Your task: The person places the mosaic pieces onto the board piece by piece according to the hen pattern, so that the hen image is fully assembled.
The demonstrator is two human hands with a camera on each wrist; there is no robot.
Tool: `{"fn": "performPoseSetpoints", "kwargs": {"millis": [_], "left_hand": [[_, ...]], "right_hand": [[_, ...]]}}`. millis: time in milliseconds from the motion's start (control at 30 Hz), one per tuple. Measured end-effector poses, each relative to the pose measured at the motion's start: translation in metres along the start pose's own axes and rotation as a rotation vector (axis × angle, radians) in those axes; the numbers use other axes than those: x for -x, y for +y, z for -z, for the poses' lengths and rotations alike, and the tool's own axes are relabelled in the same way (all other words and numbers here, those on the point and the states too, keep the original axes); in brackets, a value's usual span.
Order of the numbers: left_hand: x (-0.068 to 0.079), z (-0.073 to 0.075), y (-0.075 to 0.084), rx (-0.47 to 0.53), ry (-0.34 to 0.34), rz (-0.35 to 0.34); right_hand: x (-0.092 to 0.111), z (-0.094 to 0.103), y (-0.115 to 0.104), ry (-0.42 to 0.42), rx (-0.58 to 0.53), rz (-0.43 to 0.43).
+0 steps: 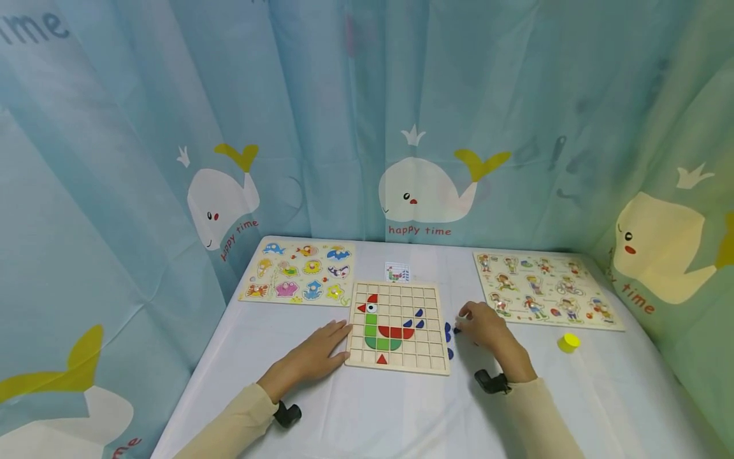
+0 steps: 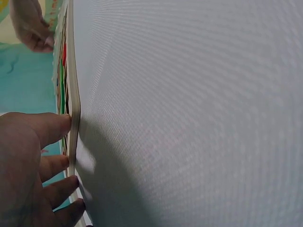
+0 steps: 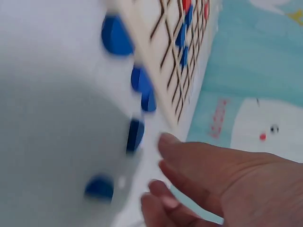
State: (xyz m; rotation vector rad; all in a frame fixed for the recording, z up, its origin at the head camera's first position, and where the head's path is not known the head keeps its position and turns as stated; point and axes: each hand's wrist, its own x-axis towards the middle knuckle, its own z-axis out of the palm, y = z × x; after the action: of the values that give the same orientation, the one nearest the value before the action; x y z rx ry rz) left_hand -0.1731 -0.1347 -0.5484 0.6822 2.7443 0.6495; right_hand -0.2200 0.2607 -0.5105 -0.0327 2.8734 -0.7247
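A wooden grid board (image 1: 425, 361) lies on the table with red, green and blue flat pieces set in a bird shape, plus an eye piece (image 1: 371, 308). Against its left edge rests my left hand (image 1: 318, 354), thumb and fingers (image 2: 59, 189) extended and touching the rim. Beyond the board's right side, my right hand (image 1: 484, 325) hovers with fingers loosely bent. Loose blue half-round pieces (image 1: 448, 332) lie beside that edge. In the right wrist view, one blue piece (image 3: 135, 135) sits near the thumb; nothing shows between the fingers, which are slightly blurred.
A small picture card (image 1: 397, 272) of the bird lies behind the board. A sea-animal peg puzzle (image 1: 275, 301) stands at the back left, a puzzle of sporting figures (image 1: 550, 324) at the back right. A yellow cylinder (image 1: 569, 343) is right of my right hand.
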Motion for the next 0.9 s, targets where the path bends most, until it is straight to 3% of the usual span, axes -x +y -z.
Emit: {"fn": "performPoseSetpoints", "kwargs": {"millis": [300, 600, 800, 900], "left_hand": [[0.002, 0.000, 0.000, 0.005, 0.003, -0.003], [0.001, -0.002, -0.001, 0.002, 0.006, -0.003], [0.000, -0.002, -0.001, -0.005, 0.004, 0.001], [0.000, -0.002, -0.002, -0.008, 0.006, 0.001]], "right_hand": [[0.018, 0.013, 0.033, -0.121, -0.007, -0.025], [0.015, 0.001, 0.039, -0.029, -0.045, 0.139], [0.014, -0.002, 0.038, -0.020, -0.039, 0.155], [0.016, -0.002, 0.038, -0.008, -0.039, 0.106]]}}
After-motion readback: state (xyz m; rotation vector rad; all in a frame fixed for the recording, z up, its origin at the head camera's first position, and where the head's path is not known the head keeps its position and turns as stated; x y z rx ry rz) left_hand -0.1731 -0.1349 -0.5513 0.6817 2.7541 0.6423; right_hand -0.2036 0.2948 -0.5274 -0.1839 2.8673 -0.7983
